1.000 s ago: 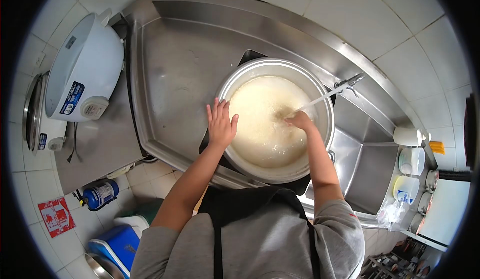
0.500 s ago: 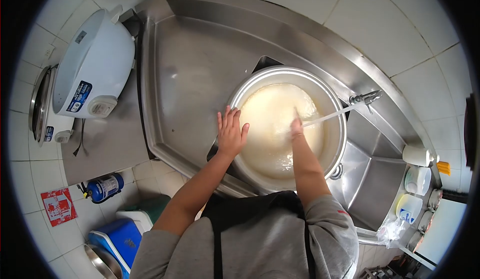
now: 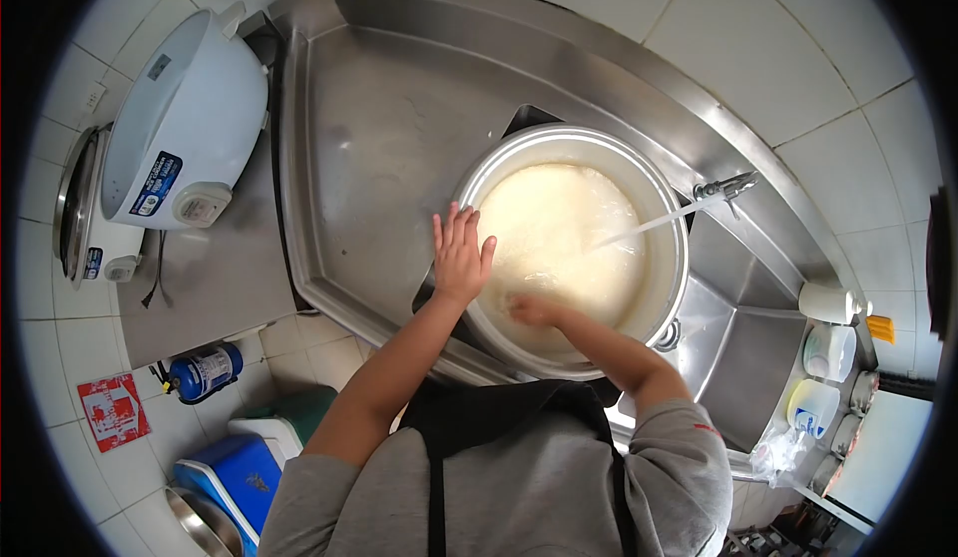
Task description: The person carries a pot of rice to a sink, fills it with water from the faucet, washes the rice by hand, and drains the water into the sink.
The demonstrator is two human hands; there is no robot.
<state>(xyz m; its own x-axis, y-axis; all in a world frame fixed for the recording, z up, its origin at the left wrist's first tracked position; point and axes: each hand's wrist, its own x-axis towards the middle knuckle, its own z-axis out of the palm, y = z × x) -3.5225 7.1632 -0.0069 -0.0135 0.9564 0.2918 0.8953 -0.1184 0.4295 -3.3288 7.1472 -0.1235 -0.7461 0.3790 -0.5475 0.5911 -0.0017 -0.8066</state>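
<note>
Pot [image 3: 668,270] x1 | tap [image 3: 736,187] x1, on | LH [image 3: 462,261] @ rim [image 3: 569,132] | RH [image 3: 535,309] inside

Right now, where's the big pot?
In the head view, the pot is just right of centre, left of the tap and the sink basin, with the left hand at its left rim.

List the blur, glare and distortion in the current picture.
In the head view, the right hand is blurred, probably by motion, while the left hand looks sharper; in the head view, bright reflections show on the cloudy liquid and the steel sink; in the head view, wide-angle distortion bows the wall tiles, with black corners.
</note>
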